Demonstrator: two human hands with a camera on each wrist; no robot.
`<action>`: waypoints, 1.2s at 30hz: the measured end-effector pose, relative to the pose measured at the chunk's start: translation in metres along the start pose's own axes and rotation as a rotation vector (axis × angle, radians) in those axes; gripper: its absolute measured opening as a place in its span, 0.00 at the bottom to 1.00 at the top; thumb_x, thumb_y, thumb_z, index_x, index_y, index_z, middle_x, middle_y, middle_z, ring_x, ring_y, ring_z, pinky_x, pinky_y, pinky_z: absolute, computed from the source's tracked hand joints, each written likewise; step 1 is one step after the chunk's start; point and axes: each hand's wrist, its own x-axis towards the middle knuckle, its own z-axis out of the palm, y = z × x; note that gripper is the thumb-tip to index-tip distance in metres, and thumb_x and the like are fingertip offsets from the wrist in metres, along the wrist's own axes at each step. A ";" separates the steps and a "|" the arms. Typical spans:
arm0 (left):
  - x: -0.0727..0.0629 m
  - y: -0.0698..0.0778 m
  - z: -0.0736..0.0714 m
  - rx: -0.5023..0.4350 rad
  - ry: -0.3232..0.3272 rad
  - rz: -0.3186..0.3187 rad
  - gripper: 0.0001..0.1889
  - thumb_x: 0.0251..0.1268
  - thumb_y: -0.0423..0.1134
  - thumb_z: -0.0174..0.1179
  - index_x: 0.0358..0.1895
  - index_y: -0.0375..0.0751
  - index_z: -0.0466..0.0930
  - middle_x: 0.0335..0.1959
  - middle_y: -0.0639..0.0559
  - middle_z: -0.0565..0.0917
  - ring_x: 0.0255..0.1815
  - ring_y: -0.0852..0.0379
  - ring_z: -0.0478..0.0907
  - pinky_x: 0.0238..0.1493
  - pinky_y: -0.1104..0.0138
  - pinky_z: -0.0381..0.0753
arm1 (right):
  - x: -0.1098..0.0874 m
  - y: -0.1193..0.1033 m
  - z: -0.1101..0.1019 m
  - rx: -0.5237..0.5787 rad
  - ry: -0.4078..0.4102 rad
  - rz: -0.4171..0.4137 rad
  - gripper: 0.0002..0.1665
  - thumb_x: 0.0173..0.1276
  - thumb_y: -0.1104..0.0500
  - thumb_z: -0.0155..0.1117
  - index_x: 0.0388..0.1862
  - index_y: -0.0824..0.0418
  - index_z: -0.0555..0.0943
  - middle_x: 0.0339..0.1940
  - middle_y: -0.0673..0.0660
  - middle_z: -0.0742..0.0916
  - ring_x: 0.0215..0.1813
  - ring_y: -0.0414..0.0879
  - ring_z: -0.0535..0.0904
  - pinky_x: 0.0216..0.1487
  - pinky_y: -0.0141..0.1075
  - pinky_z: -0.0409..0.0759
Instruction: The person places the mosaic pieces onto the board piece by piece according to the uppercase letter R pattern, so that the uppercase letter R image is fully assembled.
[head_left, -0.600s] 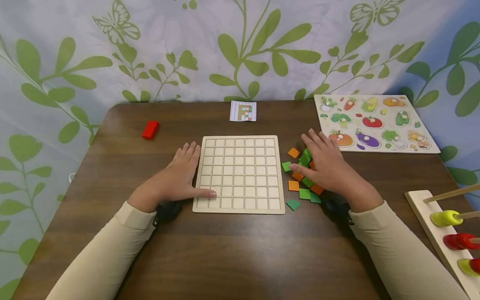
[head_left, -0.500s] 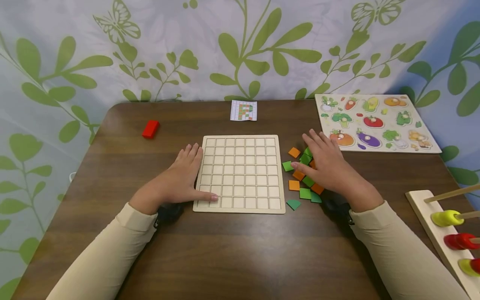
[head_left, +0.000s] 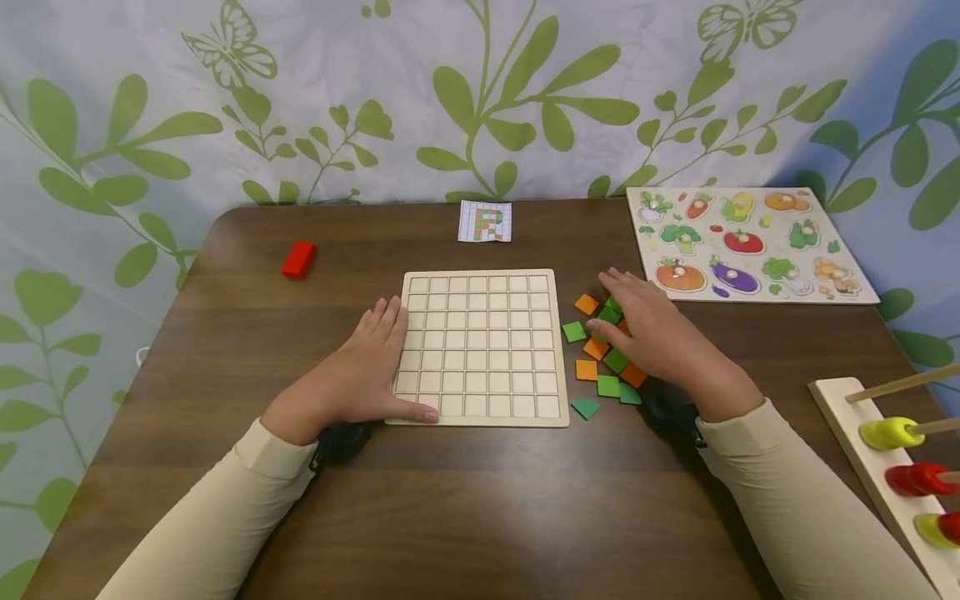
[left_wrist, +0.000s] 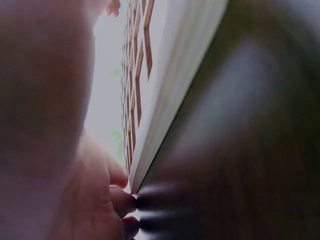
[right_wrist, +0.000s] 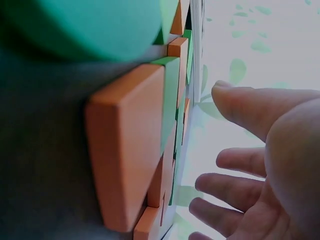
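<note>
A pale wooden grid board [head_left: 477,337] lies flat on the dark table. My left hand [head_left: 357,371] rests along its left side, fingers extended at the edge and thumb across the near-left corner. In the left wrist view, the fingertips [left_wrist: 129,226] meet the board's edge. A loose heap of orange and green tiles [head_left: 608,386] lies to the right of the board. Over the heap is my right hand [head_left: 660,337], palm down with fingers spread, hiding part of it. The right wrist view shows its fingers [right_wrist: 225,185] raised above an orange tile [right_wrist: 130,145], holding nothing.
A small printed pattern card [head_left: 484,222] lies behind the board. A red block [head_left: 298,260] sits at the back left. At the back right is a vegetable peg puzzle [head_left: 750,287]; a wooden bead rack [head_left: 840,408] stands at the right edge. A patterned cloth backs the table.
My left hand has slid slightly toward me and right, its thumb now nearer the board's front edge. My right hand's fingers have shifted a little over the tiles, which stay in place.
</note>
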 end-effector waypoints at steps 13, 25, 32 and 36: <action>-0.002 0.001 0.001 -0.008 -0.017 -0.004 0.83 0.42 0.89 0.60 0.83 0.24 0.36 0.85 0.31 0.36 0.84 0.36 0.29 0.80 0.47 0.36 | 0.007 -0.006 0.000 -0.055 -0.007 -0.015 0.36 0.80 0.55 0.66 0.78 0.71 0.69 0.75 0.72 0.74 0.75 0.69 0.68 0.73 0.67 0.60; -0.002 0.002 0.002 -0.007 -0.012 0.001 0.82 0.43 0.89 0.59 0.83 0.23 0.36 0.85 0.30 0.37 0.84 0.36 0.30 0.80 0.47 0.36 | 0.017 -0.015 0.004 -0.061 0.069 -0.071 0.23 0.74 0.65 0.71 0.65 0.70 0.83 0.61 0.68 0.86 0.62 0.65 0.82 0.61 0.59 0.78; -0.003 0.002 0.003 -0.002 -0.010 -0.001 0.82 0.42 0.90 0.58 0.83 0.23 0.36 0.85 0.30 0.37 0.84 0.36 0.30 0.80 0.47 0.36 | 0.018 -0.013 0.005 -0.086 0.080 -0.082 0.15 0.73 0.67 0.72 0.57 0.67 0.89 0.57 0.66 0.88 0.61 0.65 0.83 0.60 0.58 0.80; -0.003 0.002 0.002 0.000 -0.011 -0.002 0.82 0.42 0.90 0.58 0.83 0.24 0.36 0.85 0.30 0.36 0.84 0.37 0.30 0.80 0.48 0.36 | 0.017 -0.014 0.003 -0.085 0.076 -0.062 0.13 0.72 0.65 0.73 0.53 0.66 0.91 0.54 0.64 0.89 0.59 0.63 0.84 0.59 0.57 0.81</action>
